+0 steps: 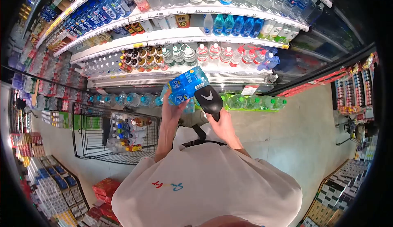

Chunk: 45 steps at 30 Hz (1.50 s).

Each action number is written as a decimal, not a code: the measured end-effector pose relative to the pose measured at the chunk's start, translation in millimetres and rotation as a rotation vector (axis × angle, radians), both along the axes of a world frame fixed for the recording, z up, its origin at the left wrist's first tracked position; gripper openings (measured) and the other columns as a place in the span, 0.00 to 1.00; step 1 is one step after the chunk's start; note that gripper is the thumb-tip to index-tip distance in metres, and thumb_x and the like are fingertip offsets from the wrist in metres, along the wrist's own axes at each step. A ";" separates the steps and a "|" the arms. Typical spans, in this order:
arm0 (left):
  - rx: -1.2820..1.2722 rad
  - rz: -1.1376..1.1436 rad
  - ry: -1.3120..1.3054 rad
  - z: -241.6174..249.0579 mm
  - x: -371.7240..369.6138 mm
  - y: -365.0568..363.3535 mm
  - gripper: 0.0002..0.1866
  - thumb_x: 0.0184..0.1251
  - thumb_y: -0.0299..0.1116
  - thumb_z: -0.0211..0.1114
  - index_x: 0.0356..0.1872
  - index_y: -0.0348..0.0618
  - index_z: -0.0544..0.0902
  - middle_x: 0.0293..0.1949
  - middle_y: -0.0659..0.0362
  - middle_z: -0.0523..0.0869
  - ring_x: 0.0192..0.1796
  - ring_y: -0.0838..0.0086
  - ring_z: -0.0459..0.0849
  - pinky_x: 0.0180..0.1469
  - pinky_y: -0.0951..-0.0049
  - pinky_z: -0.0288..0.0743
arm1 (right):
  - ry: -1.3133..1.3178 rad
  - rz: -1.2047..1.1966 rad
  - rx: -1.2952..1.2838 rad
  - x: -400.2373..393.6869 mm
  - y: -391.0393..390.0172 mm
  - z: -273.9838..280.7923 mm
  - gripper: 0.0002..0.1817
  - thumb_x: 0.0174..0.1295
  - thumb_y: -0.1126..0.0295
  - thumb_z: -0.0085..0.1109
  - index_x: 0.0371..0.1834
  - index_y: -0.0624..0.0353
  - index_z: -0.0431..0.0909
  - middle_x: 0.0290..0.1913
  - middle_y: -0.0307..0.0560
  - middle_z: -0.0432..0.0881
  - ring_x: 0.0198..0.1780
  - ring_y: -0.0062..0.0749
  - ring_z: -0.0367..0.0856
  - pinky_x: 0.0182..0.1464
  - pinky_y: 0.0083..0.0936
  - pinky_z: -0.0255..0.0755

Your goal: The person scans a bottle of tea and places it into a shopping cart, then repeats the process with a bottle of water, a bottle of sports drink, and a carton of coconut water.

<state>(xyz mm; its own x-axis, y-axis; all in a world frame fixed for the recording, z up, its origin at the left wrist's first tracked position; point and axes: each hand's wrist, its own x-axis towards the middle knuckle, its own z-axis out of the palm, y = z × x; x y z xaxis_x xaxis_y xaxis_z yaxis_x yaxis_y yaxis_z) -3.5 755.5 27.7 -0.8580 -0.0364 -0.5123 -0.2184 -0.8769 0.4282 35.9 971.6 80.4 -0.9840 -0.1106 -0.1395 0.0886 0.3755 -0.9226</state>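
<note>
My left hand (174, 109) grips a blue shrink-wrapped drink pack (182, 86) from below and its left side, holding it tilted in front of the shelves. A white barcode label shows at the pack's right end. In my right hand (224, 125) is a black handheld barcode scanner (209, 99), fingers wrapped round its handle. The scanner's head overlaps the pack's right end in this view, close by the barcode.
Ahead rise shelves (172, 11) of bottled drinks with price strips. Green-wrapped bottles (256, 102) stand on the floor below. At my left is a wire cart (94, 135) holding several bottles (127, 131). Red boxes (105, 189) and stacked cartons lie behind it. Bare floor (282, 141) shows at right.
</note>
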 end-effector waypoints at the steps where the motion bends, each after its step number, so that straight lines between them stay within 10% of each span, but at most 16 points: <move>1: 0.031 -0.006 -0.030 -4.9 0.3 6.1 0.33 0.65 0.47 0.70 0.65 0.40 0.69 0.60 0.51 0.78 0.62 0.58 0.79 0.66 0.55 0.77 | -0.005 0.014 -0.015 -2.6 8.1 -3.9 0.23 0.63 0.69 0.64 0.60 0.63 0.73 0.41 0.63 0.86 0.44 0.59 0.86 0.45 0.41 0.78; 3: 0.052 0.007 -0.073 -6.5 3.6 18.1 0.33 0.65 0.47 0.70 0.65 0.40 0.70 0.59 0.51 0.79 0.61 0.58 0.80 0.65 0.55 0.78 | 0.095 -0.002 -0.060 -3.1 22.3 -14.0 0.15 0.64 0.68 0.65 0.49 0.66 0.78 0.30 0.54 0.83 0.31 0.33 0.81 0.38 0.32 0.75; 18: -0.114 0.244 -0.094 -12.3 62.6 -9.7 0.21 0.72 0.46 0.64 0.60 0.50 0.75 0.56 0.60 0.80 0.55 0.64 0.82 0.59 0.63 0.79 | -0.165 0.374 -0.021 -17.4 46.8 -33.3 0.16 0.63 0.68 0.67 0.52 0.64 0.80 0.36 0.51 0.87 0.36 0.30 0.82 0.43 0.30 0.75; 27: -0.354 0.493 -0.342 -58.4 139.3 -159.5 0.23 0.66 0.44 0.69 0.59 0.50 0.77 0.54 0.62 0.81 0.51 0.71 0.84 0.53 0.63 0.82 | -0.072 0.424 0.032 -25.1 0.8 -73.5 0.13 0.64 0.65 0.68 0.39 0.63 0.77 0.19 0.34 0.74 0.18 0.18 0.70 0.21 0.21 0.62; 34: -0.690 0.590 -0.786 -213.8 222.5 -273.5 0.24 0.54 0.41 0.79 0.51 0.49 0.81 0.47 0.62 0.85 0.47 0.75 0.85 0.42 0.68 0.83 | -0.300 0.365 0.090 -13.2 -84.2 -48.9 0.14 0.65 0.64 0.68 0.34 0.61 0.74 0.19 0.34 0.73 0.18 0.16 0.69 0.20 0.20 0.61; 39: -0.882 0.256 -1.275 -288.7 226.3 -303.1 0.43 0.39 0.52 0.84 0.56 0.35 0.81 0.50 0.50 0.86 0.53 0.59 0.85 0.55 0.60 0.78 | -0.374 0.340 0.225 7.0 -106.3 -39.1 0.15 0.65 0.63 0.68 0.32 0.60 0.73 0.18 0.34 0.73 0.18 0.17 0.68 0.20 0.21 0.61; 45: -0.832 0.242 -1.273 -367.7 206.6 -314.0 0.61 0.37 0.54 0.85 0.71 0.32 0.63 0.62 0.42 0.77 0.63 0.53 0.79 0.62 0.59 0.75 | -0.474 0.189 0.464 23.0 -134.1 -13.6 0.17 0.66 0.61 0.67 0.31 0.61 0.73 0.18 0.35 0.72 0.19 0.18 0.69 0.21 0.22 0.62</move>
<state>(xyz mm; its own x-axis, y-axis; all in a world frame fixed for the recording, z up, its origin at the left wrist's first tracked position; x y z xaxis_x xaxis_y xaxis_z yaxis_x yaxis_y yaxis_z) 203.0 441.4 -340.0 0.1865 -0.7438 -0.6418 -0.6994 -0.5593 0.4449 59.0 837.5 66.8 -0.7752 -0.0988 -0.6240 0.3366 0.7712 -0.5403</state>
